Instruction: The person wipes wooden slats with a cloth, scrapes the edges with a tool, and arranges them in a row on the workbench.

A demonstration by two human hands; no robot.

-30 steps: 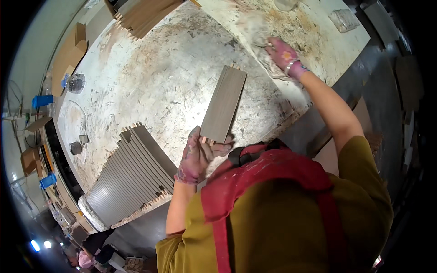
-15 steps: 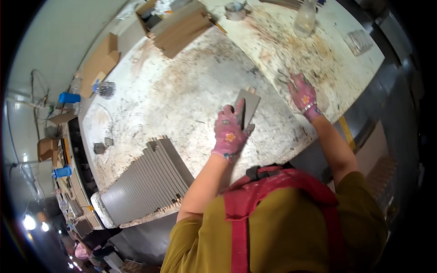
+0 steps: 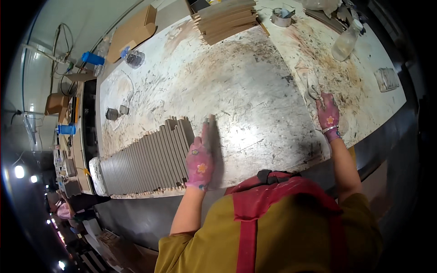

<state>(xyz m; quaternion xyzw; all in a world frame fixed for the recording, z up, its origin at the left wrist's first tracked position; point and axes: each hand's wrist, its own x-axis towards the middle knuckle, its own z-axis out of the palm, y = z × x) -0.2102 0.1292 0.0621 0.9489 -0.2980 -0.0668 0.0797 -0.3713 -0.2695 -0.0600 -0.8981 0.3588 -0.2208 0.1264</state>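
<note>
My left hand (image 3: 200,159), in a pink flowered glove, grips a narrow grey panel (image 3: 211,129) that stands on edge, with a finger stretched along it. Just left of it a long row of similar grey panels (image 3: 141,159) stands packed on edge along the table's near side. Pale stubs show at their ends. My right hand (image 3: 329,114), gloved the same way, rests on the right part of the table with fingers apart. Its fingertips touch or nearly touch a crumpled whitish cloth (image 3: 311,84).
Stacked brown-grey boards (image 3: 227,20) lie at the far side, near a round metal tin (image 3: 282,18). A clear bottle (image 3: 346,43) and a wrapped block (image 3: 386,79) sit at the right. Small dark pieces (image 3: 112,113) lie at the left beside a white table (image 3: 159,86) edge.
My left hand has brought the grey panel leftward from the table's middle to beside the row and turned it on edge. My right hand stays by the cloth. The view has shifted.
</note>
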